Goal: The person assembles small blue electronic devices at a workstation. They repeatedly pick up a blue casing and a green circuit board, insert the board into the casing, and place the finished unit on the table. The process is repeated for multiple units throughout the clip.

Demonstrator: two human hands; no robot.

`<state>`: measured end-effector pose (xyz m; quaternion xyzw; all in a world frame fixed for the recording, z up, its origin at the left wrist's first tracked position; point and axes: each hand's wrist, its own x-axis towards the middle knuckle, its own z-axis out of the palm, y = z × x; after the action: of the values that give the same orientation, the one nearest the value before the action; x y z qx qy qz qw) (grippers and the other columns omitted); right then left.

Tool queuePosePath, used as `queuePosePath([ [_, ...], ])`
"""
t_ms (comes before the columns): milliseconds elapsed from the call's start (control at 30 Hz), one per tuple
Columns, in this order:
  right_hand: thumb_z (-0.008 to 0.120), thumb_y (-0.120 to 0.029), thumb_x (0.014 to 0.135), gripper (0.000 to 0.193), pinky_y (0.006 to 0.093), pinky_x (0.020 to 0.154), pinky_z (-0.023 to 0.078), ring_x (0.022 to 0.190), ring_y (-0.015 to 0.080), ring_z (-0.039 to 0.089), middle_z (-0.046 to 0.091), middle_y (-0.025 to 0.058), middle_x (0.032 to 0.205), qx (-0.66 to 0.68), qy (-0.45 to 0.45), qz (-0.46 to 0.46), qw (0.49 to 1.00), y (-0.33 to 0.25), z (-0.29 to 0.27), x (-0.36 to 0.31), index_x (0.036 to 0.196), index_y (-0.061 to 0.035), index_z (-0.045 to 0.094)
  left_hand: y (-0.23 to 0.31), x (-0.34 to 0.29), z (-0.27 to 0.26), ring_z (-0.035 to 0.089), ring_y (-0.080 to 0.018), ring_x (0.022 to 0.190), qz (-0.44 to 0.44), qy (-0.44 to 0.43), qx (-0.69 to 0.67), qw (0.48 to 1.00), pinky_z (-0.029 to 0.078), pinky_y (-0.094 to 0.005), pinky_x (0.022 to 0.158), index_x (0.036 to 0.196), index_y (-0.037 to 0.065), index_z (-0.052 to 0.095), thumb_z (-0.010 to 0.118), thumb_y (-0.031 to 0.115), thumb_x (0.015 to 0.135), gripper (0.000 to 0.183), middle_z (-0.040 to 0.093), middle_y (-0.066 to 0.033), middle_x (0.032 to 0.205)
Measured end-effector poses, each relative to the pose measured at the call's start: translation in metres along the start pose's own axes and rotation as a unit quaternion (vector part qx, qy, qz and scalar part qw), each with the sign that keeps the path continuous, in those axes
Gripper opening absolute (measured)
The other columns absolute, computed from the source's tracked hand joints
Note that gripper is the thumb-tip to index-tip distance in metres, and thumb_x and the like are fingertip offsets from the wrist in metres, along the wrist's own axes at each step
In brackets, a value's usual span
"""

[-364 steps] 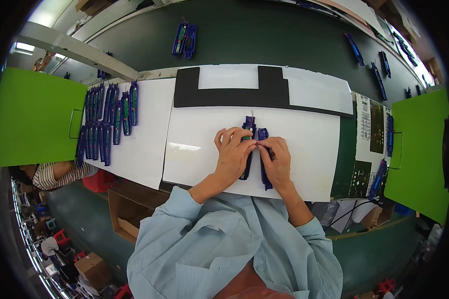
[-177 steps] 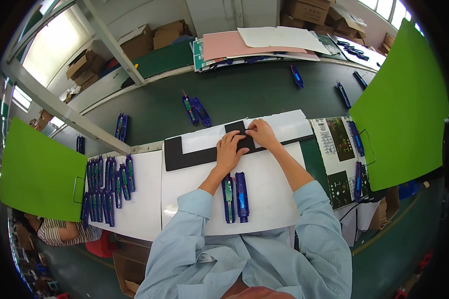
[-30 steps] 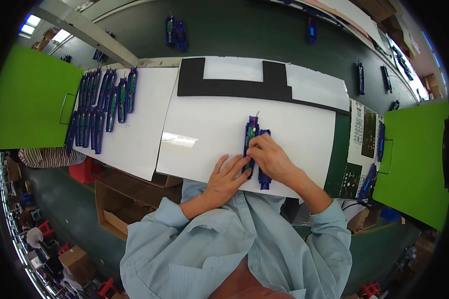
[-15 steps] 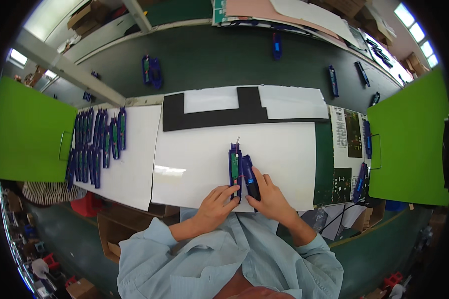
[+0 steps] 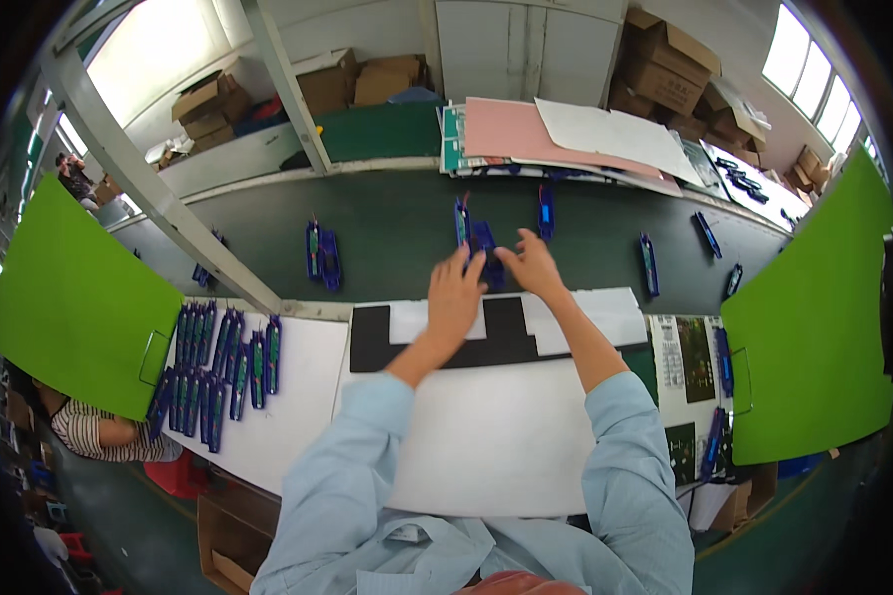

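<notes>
"On the dark green surface (image 5: 392, 238), just past the black frame (image 5: 370, 339), what lies by the hands?"

"An opened blue casing: a board half (image 5: 462, 220) with a green strip inside, and beside it a darker half (image 5: 483, 239)."

"Is either hand gripping it?"

"The left hand (image 5: 452, 305) has its fingertips at the near end of the casing, but they blur, so I can't tell whether they clamp it. The right hand (image 5: 533, 270) has thumb and forefinger spread apart, just beside the darker half, with nothing visible between them."

"How would it handle?"

"Light and stiff, I'd judge, like moulded plastic, perhaps slick along the walls. The board and the thin red wire (image 5: 466, 199) at the far end look the fragile parts."

"So where to hold?"

"By the long outer walls, both halves together, in case a wire joins them; fingers off the board."
</notes>
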<state>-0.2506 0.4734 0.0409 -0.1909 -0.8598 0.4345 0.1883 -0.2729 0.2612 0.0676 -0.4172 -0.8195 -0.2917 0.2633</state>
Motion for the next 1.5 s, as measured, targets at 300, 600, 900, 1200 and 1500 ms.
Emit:
queuePosePath([
  [300,0.084,-0.040,0.090,0.080,0.0543,0.103,0.053,0.124,0.0502,0.059,0.060,0.0300,0.130,-0.273,0.128,0.067,0.951,0.070,-0.003,0.103,0.144,0.0047,0.045,0.048,-0.107,-0.001,0.058,-0.0282,0.125,-0.038,-0.105,-0.146,0.983,0.041,-0.0497,0.110,0.120,0.014,0.071,0.081,0.031,0.093,0.034,0.063,-0.0085,0.136],
  [600,0.072,-0.012,0.086,0.049,0.0548,0.092,0.060,0.108,0.0551,0.068,0.057,0.0372,0.123,-0.346,0.079,0.029,0.935,0.142,-0.089,0.095,0.127,0.0058,0.053,0.054,-0.102,-0.003,0.057,-0.0300,0.124,-0.058,-0.095,-0.169,0.979,0.042,-0.0453,0.105,0.113,0.011,0.070,0.080,0.028,0.093,0.028,0.061,-0.0085,0.135],
  [900,0.085,-0.033,0.085,0.055,0.0550,0.093,0.058,0.107,0.0497,0.070,0.064,0.0275,0.125,-0.398,0.146,0.157,0.892,0.164,-0.196,0.010,0.121,0.0010,0.061,0.050,-0.111,-0.003,0.055,-0.0293,0.126,-0.085,-0.097,-0.161,0.978,0.040,-0.0467,0.109,0.111,0.011,0.069,0.078,0.027,0.094,0.025,0.058,-0.0088,0.135],
  [1200,0.082,-0.033,0.087,0.040,0.0474,0.072,0.054,0.077,0.0345,0.070,0.072,0.0162,0.087,-0.212,0.091,0.060,0.971,0.112,-0.156,-0.037,0.100,0.0012,0.065,0.053,-0.104,-0.001,0.060,-0.0336,0.119,-0.072,0.025,-0.223,0.972,0.048,-0.0462,0.102,0.117,0.008,0.070,0.078,0.015,0.093,0.027,0.060,-0.0098,0.134],
  [1500,0.083,-0.018,0.093,0.040,0.0278,0.067,0.049,0.075,0.0104,0.060,0.064,0.0023,0.090,0.147,-0.140,0.155,0.967,-0.064,-0.053,-0.240,0.121,0.0007,0.062,0.096,-0.110,-0.010,0.062,-0.0130,0.107,-0.398,-0.137,-0.651,0.631,0.053,-0.0284,0.092,0.158,0.005,0.040,0.057,0.024,0.114,0.051,0.065,-0.0092,0.119],
])
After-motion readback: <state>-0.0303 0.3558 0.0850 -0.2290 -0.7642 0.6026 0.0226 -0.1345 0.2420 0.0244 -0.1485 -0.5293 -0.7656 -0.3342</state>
